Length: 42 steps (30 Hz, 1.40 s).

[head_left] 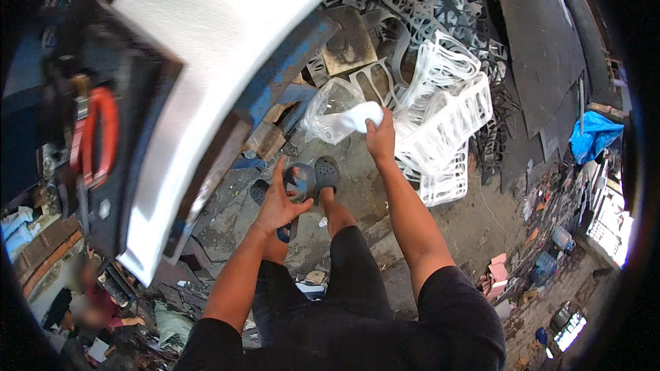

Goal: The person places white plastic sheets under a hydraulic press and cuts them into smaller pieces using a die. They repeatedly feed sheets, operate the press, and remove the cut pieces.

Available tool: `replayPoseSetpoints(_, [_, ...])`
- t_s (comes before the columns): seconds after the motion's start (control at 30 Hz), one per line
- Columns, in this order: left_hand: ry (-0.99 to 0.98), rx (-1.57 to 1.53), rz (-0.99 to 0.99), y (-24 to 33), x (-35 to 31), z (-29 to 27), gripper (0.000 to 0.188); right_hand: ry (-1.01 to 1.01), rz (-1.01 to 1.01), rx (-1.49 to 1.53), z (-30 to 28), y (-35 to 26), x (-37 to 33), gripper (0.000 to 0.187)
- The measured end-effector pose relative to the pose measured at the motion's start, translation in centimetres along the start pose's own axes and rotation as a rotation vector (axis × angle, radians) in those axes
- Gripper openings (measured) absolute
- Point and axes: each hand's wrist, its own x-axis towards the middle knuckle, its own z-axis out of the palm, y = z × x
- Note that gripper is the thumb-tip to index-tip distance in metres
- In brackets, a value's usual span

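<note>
My left hand point(273, 210) is in front of my legs, its thumb across a dark, elongated metal ring, apparently a sole-shaped cutting die point(289, 183). The die's lower end shows below the thumb; the palm side of the grip is hidden. Farther forward, my right hand point(380, 139) pinches smooth white rounded pieces point(364, 115), probably cut from sheet. They are at the mouth of a clear plastic bag point(333, 99) on the ground. Whether the pieces are inside the bag I cannot tell.
A large white sheet point(227, 7) covers the bench at left, beside red-handled scissors point(103, 137). White cut-out scraps point(443, 120) pile up right of the bag. Dark sheets point(540, 48) lean behind them. A blue plastic bag point(595, 136) lies far right. Another person point(103, 306) is at lower left.
</note>
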Motion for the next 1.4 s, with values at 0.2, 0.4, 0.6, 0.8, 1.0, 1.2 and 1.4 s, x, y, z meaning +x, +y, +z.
replayPoseSetpoints(0.2, [-0.400,0.248,-0.052,-12.3,18.3,7.5,0.136,0.027,-0.124,0.013,12.1,9.9,6.2,0.045])
replayPoseSetpoints(0.4, [-0.665,0.698,-0.292,-19.5,30.2,13.2,0.138,-0.179,-0.122,-0.194,16.2,15.0,7.6,0.044])
replayPoseSetpoints(0.6, [-0.378,0.842,-0.302,-22.7,28.5,12.8,0.124,0.001,-0.194,-0.423,14.3,19.8,8.2,0.042])
replayPoseSetpoints(0.8, [-0.322,0.619,-0.028,-21.4,23.3,13.5,0.113,0.028,0.294,-0.035,17.5,16.9,6.3,0.053])
replayPoseSetpoints(1.0, [-0.311,0.501,-0.063,-19.7,21.1,15.0,0.105,-0.076,0.394,-0.477,20.0,22.6,5.4,0.097])
replayPoseSetpoints(1.2, [-0.172,0.407,-0.066,-21.0,18.7,15.3,0.103,-0.031,0.681,-0.266,17.7,23.2,7.6,0.065])
replayPoseSetpoints(1.4, [-0.061,0.450,-0.002,-21.3,16.2,14.4,0.099,0.017,0.062,-0.047,18.6,18.2,10.1,0.034])
